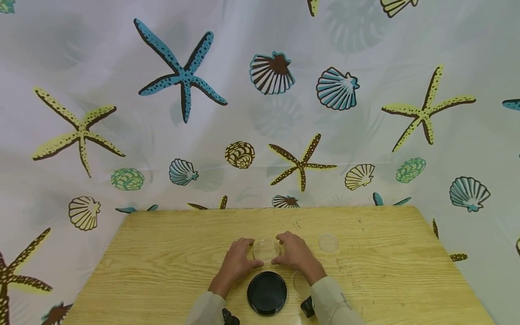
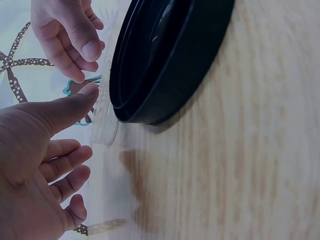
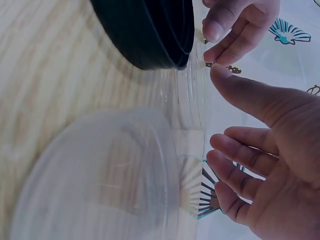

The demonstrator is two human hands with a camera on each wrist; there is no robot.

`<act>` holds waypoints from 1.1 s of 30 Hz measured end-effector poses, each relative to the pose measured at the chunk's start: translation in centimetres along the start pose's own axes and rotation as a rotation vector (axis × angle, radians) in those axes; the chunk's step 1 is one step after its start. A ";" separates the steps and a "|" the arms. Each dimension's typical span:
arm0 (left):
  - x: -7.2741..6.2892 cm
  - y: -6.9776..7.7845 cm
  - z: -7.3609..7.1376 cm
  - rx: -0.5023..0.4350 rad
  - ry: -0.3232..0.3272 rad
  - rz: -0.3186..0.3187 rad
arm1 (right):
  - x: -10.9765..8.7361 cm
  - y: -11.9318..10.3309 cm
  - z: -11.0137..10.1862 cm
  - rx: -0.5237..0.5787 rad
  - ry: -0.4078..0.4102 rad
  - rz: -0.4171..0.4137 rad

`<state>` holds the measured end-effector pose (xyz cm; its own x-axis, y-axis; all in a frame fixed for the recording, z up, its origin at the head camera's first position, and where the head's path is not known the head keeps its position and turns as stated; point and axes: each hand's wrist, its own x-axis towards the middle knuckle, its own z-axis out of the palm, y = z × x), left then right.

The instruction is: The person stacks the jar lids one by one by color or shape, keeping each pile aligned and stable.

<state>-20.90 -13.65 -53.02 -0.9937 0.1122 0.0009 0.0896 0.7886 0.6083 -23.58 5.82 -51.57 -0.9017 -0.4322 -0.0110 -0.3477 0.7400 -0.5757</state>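
Both hands stand either side of a clear round plastic dish (image 1: pixel 266 251) (image 3: pixel 190 100), close to its rim. My left hand (image 1: pixel 237 259) (image 2: pixel 35 155) is on the dish's left, fingers loosely bent and thumb toward the near side. The right hand (image 1: pixel 295 253) (image 3: pixel 280 160) mirrors it on the other side, fingers apart and slightly bent. Neither hand's fingers are curled round anything. A black round shallow bowl (image 1: pixel 266 293) (image 2: pixel 175 65) sits on the table just nearer than the dish, between the forearms.
A clear lid-like piece (image 1: pixel 300 284) (image 3: pixel 95 180) lies right of the black bowl, partly covered by the right wrist. Farther right and back is a small clear disc (image 1: pixel 328 243). A wood-grain table (image 1: pixel 162 243) carries everything, with a shell-patterned curtain (image 1: pixel 227 135) behind it.
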 end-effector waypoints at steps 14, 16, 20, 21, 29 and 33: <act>0.2 -0.7 0.6 -0.005 0.002 -0.013 | 0.0 -0.1 0.6 -0.046 0.010 0.035; 0.2 -0.8 0.7 -0.001 0.004 -0.010 | 0.0 -0.1 0.8 -0.042 0.010 0.043; 0.2 -0.9 0.8 0.002 0.011 -0.004 | 0.0 0.1 1.1 -0.040 0.017 0.037; 0.1 -1.0 0.8 -0.002 0.011 -0.004 | 0.0 0.2 1.1 -0.044 0.019 0.033; 0.3 -1.0 1.2 -0.020 0.003 -0.011 | 0.1 0.5 1.4 -0.047 0.025 0.030; 0.3 -0.9 1.3 -0.024 0.002 -0.033 | 0.2 0.6 1.5 -0.038 0.023 0.039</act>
<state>-21.24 -13.53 -54.53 -0.9962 0.0849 -0.0184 0.0547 0.7772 0.6269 -23.54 5.44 -53.10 -0.9202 -0.3913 -0.0141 -0.3214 0.7753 -0.5437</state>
